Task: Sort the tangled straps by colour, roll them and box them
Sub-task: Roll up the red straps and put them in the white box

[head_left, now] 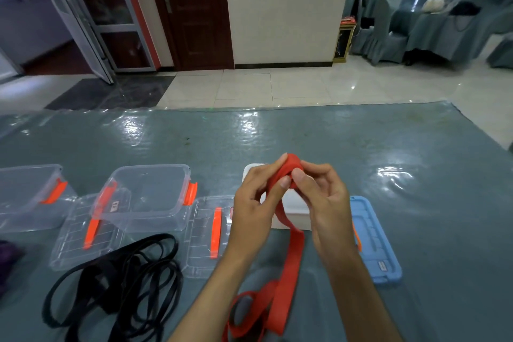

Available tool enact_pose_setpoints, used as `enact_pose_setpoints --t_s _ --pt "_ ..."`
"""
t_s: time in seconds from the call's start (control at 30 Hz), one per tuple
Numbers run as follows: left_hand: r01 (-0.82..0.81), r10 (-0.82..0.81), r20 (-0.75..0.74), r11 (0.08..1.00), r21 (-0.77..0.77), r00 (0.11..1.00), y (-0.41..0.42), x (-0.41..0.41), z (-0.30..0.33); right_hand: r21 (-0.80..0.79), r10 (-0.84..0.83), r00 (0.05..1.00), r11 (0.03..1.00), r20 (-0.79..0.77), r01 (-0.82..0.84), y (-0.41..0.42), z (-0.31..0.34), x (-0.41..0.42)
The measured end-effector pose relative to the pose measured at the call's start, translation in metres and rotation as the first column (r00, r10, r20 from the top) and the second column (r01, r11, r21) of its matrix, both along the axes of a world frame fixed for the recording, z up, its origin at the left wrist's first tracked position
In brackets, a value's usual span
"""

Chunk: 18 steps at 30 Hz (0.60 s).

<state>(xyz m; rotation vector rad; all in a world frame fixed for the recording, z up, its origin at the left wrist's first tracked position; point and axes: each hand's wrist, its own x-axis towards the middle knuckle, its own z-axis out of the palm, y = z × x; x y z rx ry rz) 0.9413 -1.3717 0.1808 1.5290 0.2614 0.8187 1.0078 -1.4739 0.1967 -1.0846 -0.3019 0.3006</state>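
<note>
Above the white rectangular plastic box [294, 205], the left hand [256, 197] and right hand [323, 191] both pinch the small roll of flat red elastic strap [288, 168], whose tail hangs toward the person; winding should stay tight, edges aligned

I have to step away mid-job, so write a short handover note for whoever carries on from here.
Left hand and right hand both pinch the started roll of the red strap, held above the white box. The strap's loose tail hangs to the table, unrolled.
Black straps lie tangled at front left, untouched.
Two clear boxes stand open and look empty, lids beside them; a blue lid lies at right.
Left: finish the red roll, box it, then roll and box the black ones.
</note>
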Motion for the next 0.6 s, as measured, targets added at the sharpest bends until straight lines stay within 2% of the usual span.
enact_pose_setpoints --t_s 0.07,0.17,0.3,0.37,0.47,0.6 --pt "0.03 -0.029 -0.021 0.999 0.033 0.999 -0.003 -0.002 0.0 -0.07 -0.034 0.998 0.997 0.058 0.038 -0.003 0.0 0.003" --pt "0.103 -0.101 -0.031 0.992 0.066 0.994 -0.003 -0.005 -0.002 -0.069 -0.06 0.995 0.995 0.078 0.066 -0.012 -0.002 0.008" --pt "0.111 -0.116 -0.036 0.987 -0.118 0.993 -0.007 -0.008 0.001 -0.067 -0.032 0.993 0.997 0.114 0.039 -0.02 0.0 0.006" --pt "0.119 -0.125 -0.035 0.983 -0.136 0.992 -0.005 -0.009 0.004 -0.046 -0.031 0.993 0.998 0.116 0.036 -0.022 0.0 0.005" --pt "0.131 -0.135 -0.135 0.991 -0.038 0.982 0.011 -0.012 0.012 -0.041 0.012 0.992 0.999 0.122 -0.007 -0.026 -0.004 0.005" --pt "0.206 -0.219 -0.168 0.974 -0.091 0.961 0.026 -0.017 0.019 -0.025 0.122 0.989 0.992 0.088 -0.12 -0.029 -0.008 -0.001"
